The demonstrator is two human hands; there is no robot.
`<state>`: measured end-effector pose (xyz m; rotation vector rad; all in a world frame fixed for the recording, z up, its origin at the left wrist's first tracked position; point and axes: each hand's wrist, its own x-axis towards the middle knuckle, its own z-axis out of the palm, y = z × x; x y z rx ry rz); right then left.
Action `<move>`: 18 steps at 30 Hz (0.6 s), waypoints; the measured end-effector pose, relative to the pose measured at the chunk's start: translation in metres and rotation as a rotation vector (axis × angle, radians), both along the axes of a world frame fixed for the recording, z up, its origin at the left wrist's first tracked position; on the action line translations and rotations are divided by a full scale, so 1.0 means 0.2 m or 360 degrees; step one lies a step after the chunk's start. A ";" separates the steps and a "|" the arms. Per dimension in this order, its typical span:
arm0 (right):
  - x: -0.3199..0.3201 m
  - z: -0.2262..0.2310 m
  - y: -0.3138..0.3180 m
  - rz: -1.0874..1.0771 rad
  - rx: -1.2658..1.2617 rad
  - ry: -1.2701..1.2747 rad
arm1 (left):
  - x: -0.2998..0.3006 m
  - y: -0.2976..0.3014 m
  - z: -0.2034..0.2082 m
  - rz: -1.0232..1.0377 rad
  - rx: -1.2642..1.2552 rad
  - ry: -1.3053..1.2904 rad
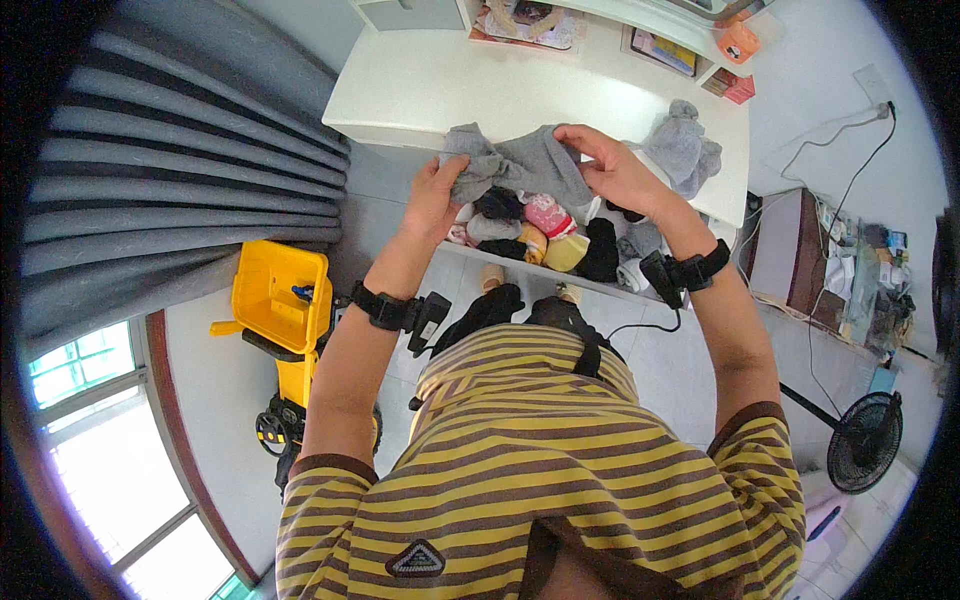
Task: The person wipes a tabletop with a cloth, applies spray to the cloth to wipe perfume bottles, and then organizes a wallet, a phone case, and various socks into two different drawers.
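Note:
A grey sock [545, 165] stretches between my two hands above an open drawer [600, 284]. My left hand [434, 196] pinches its bunched left end. At the other end, the fingers of my right hand [618, 176] are closed on the fabric. Below lie several rolled socks: a pink patterned one [548, 215], a yellow one [567, 253], a black one [600, 250] and grey ones, partly hidden by the held sock. Another crumpled grey sock [684, 150] rests on the white desk top to the right of my right hand.
The white desk [420, 95] carries a shelf along its back. Grey curtains [190, 150] hang at left, beside a yellow toy vehicle [283, 295]. On the right are a black fan [865, 442], loose cables [845, 200] and a cluttered surface.

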<state>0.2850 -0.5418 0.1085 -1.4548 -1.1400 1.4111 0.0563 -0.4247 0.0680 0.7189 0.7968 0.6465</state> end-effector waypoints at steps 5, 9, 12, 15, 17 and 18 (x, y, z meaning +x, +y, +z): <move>0.07 -0.16 0.01 -0.0111 0.0268 -0.0499 | 0.05 -0.01 0.08 -0.0153 -0.0113 -0.0025; 0.06 -0.23 0.01 -0.0173 0.0209 -0.0656 | 0.06 0.02 0.03 -0.0164 -0.0287 -0.0091; -0.07 -0.06 0.00 -0.0491 0.0422 -0.0204 | 0.10 0.01 0.07 -0.0047 -0.0335 0.0048; -0.05 -0.02 -0.01 -0.0319 0.0493 -0.0428 | 0.09 0.07 -0.01 -0.0274 -0.0137 -0.0099; -0.05 0.00 -0.02 -0.0315 0.0575 -0.0473 | 0.10 0.07 -0.01 -0.0284 -0.0123 -0.0100; -0.05 0.01 -0.02 -0.0282 0.0464 -0.0367 | 0.11 0.07 -0.01 -0.0287 -0.0109 -0.0097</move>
